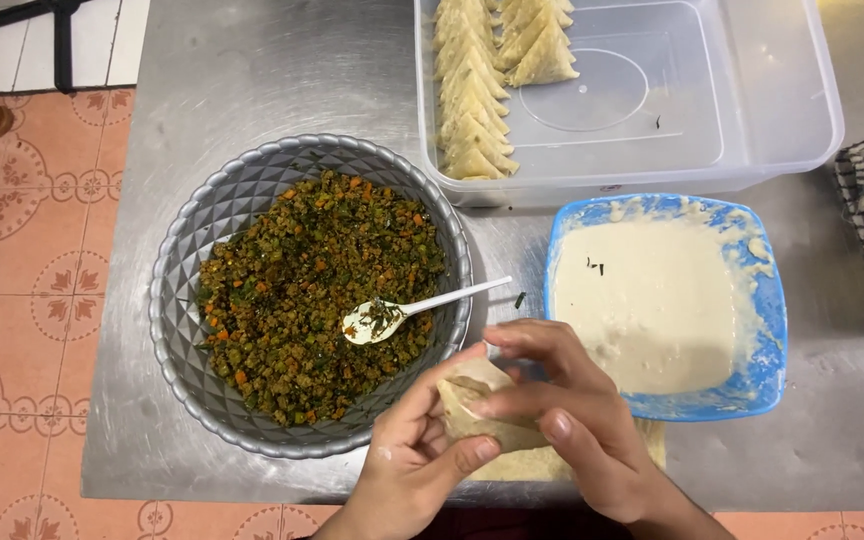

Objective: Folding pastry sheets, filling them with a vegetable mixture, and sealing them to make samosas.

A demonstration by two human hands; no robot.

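While the left hand [412, 455] and right hand [577, 415] both grasp the pale folded pastry sheet [472, 405] beside the grey faceted bowl [177, 300] of minced filling, keep the cone edges pressed tight, I think.

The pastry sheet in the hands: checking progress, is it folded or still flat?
Folded. Both hands, left hand and right hand, pinch the pastry sheet into a cone-like pocket, open on top.

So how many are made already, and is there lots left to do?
Two rows of folded pastries lie in the clear box, most of it bare. Left hand and right hand hold one pastry cone. The bowl holds plenty of filling.
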